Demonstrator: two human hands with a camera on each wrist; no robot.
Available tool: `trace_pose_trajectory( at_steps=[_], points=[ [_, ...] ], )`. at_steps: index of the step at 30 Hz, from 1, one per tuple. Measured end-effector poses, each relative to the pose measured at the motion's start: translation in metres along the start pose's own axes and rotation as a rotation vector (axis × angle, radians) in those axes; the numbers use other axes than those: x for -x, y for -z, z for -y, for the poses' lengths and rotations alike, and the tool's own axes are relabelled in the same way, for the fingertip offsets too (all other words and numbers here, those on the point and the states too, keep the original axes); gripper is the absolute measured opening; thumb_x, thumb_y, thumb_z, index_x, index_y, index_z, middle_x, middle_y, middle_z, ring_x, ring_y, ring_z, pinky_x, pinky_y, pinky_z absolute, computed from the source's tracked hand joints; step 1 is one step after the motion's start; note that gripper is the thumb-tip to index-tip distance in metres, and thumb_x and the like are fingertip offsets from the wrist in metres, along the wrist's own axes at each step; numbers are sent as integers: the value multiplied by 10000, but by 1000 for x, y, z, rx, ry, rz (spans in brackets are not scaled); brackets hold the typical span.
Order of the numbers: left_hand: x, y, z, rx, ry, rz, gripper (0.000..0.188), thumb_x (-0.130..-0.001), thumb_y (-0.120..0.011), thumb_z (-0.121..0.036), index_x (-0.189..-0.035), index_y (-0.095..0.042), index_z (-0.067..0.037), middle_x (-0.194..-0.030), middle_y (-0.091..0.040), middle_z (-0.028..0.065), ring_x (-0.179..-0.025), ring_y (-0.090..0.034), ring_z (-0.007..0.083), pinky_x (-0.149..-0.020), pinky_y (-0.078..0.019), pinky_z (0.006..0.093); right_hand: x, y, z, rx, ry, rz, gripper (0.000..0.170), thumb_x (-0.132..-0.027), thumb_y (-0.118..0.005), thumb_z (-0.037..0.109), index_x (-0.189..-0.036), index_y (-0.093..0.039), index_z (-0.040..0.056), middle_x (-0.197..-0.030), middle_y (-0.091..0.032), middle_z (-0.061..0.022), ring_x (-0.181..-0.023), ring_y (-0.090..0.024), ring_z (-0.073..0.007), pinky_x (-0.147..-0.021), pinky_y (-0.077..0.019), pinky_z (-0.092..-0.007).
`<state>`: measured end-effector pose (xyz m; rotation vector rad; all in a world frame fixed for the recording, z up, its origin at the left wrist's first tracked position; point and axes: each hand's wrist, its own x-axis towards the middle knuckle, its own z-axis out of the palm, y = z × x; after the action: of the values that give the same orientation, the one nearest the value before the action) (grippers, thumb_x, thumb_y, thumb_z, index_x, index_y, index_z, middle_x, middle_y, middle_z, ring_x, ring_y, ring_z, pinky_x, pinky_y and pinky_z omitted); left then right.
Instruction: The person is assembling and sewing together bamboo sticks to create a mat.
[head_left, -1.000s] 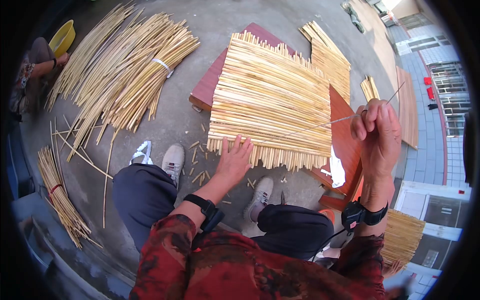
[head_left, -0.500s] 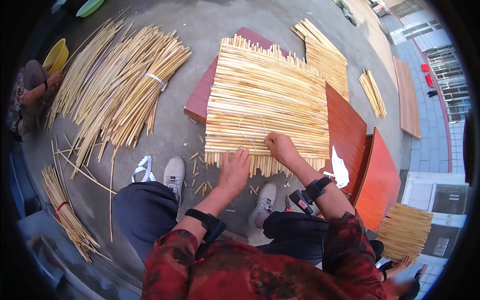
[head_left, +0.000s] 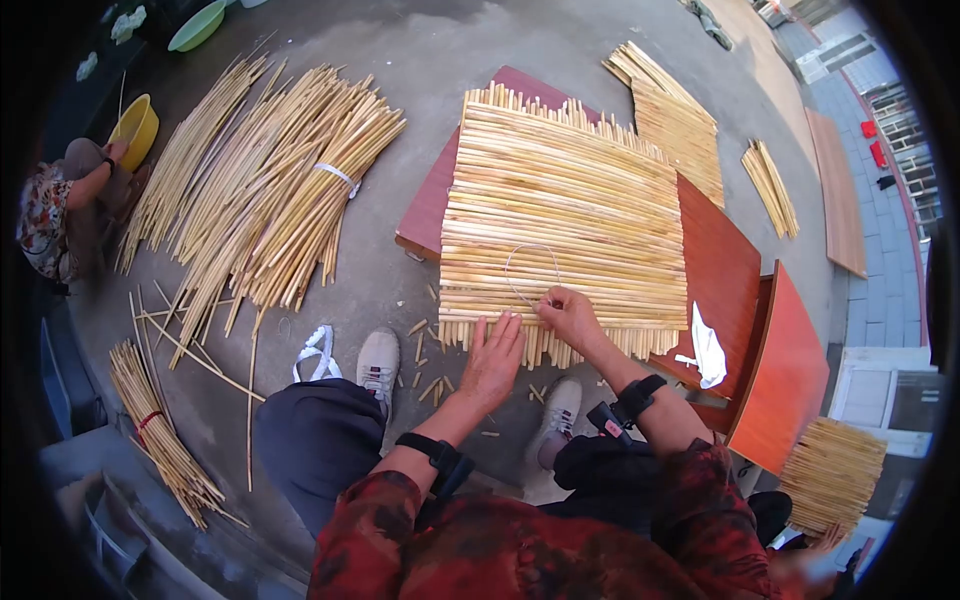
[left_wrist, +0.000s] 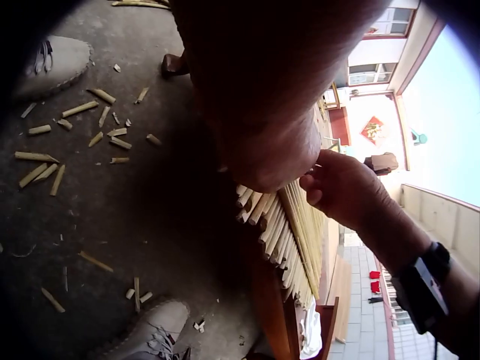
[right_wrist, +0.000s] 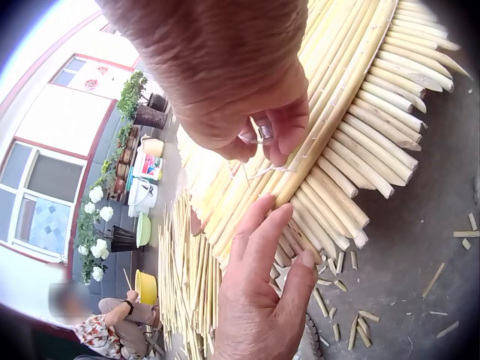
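Observation:
A mat of pale plant stalks (head_left: 560,200) lies before me, its stalks set side by side. My left hand (head_left: 492,357) rests on its near edge, fingers extended over the outermost stalks. Just right of it, my right hand (head_left: 573,318) is bent down to the mat and pinches a thread (head_left: 507,272) that loops over the stalks. In the right wrist view the white thread (right_wrist: 274,169) runs by the curled fingertips, and a metal ring (right_wrist: 264,133) sits on one finger. The needle is hidden.
Reddish-brown boards (head_left: 725,285) lie under the mat, with a white cloth (head_left: 708,345) on one. Loose stalks (head_left: 250,190) and a tied bundle (head_left: 165,430) lie leftward. Cut stubs (left_wrist: 80,109) litter the floor. One person sits by a yellow basin (head_left: 140,128); another mat (head_left: 832,470) stands lower right.
My right hand has come down from high on the right, where it drew the thread taut with a needle, to the mat's near edge. The thread now lies looped; the left hand stays on the edge.

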<state>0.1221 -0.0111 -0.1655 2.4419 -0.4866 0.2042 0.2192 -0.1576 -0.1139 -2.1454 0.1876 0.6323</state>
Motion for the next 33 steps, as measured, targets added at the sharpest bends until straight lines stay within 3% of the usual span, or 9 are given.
trace_pose_trajectory(
  at_steps=[1,4,10,13,15,21,25,27,33],
  points=[
    [1,-1,-1,2,9,4,351,-734,-523,-33,-1082,-506,11,-1280,-402,163,-1258,-326,287,-1025,-194,530,3,-1,-1,2,-5,9,249,-727,-647,218,-783,-588,-17,-705,-597,-188,-687,-598,-312,-635,-465,-370],
    [4,-2,0,-13,-11,10,344,-732,-518,-23,-1074,-505,13,-1267,-414,162,-1253,-332,289,-1029,-197,522,8,-6,-2,610,160,-55,249,-748,-631,258,-794,-595,15,-735,-608,-192,-732,-599,-346,-667,-470,-403],
    [5,1,-1,62,-29,16,337,-739,-509,-22,-1073,-505,14,-1249,-433,161,-1242,-348,294,-1032,-208,511,-3,-7,-22,563,172,-107,165,-685,-637,202,-729,-615,44,-656,-594,-177,-658,-597,-323,-637,-478,-399],
    [8,0,2,75,-21,35,354,-741,-507,-24,-1092,-501,13,-1259,-426,165,-1248,-342,296,-1035,-207,509,-6,-1,-29,357,233,-18,145,-721,-645,178,-757,-613,41,-650,-609,-122,-593,-594,-238,-587,-479,-339],
    [6,0,1,73,-26,32,382,-744,-507,-30,-1123,-490,8,-1269,-418,170,-1260,-326,295,-1032,-197,525,1,-3,-24,-171,95,-35,109,-777,-640,147,-803,-603,48,-672,-605,-42,-565,-556,-119,-526,-453,-252],
    [-11,-6,0,-57,-71,33,410,-777,-489,-89,-1178,-468,-4,-1322,-383,161,-1305,-263,280,-1046,-141,556,9,-7,7,-470,44,230,99,-842,-602,142,-857,-576,47,-674,-566,3,-527,-497,-47,-455,-400,-180],
    [-23,-13,-3,9,-17,156,451,-778,-513,-153,-1206,-459,-18,-1327,-382,152,-1314,-245,275,-1050,-117,561,21,-1,22,-478,55,198,106,-857,-583,145,-847,-573,40,-669,-560,7,-501,-489,-48,-444,-401,-186],
    [-24,-17,-2,-144,-44,254,491,-796,-531,-232,-1235,-440,-31,-1343,-367,134,-1324,-219,270,-1058,-103,552,26,-1,24,-357,35,235,94,-867,-555,125,-822,-561,42,-660,-545,13,-517,-479,-46,-453,-399,-187],
    [-22,-16,1,-114,-57,199,528,-838,-513,-317,-1278,-394,-50,-1399,-289,108,-1340,-167,253,-1064,-91,538,41,-9,25,-286,94,148,85,-854,-539,85,-779,-531,46,-642,-503,17,-567,-466,-47,-467,-394,-198]
  ],
)
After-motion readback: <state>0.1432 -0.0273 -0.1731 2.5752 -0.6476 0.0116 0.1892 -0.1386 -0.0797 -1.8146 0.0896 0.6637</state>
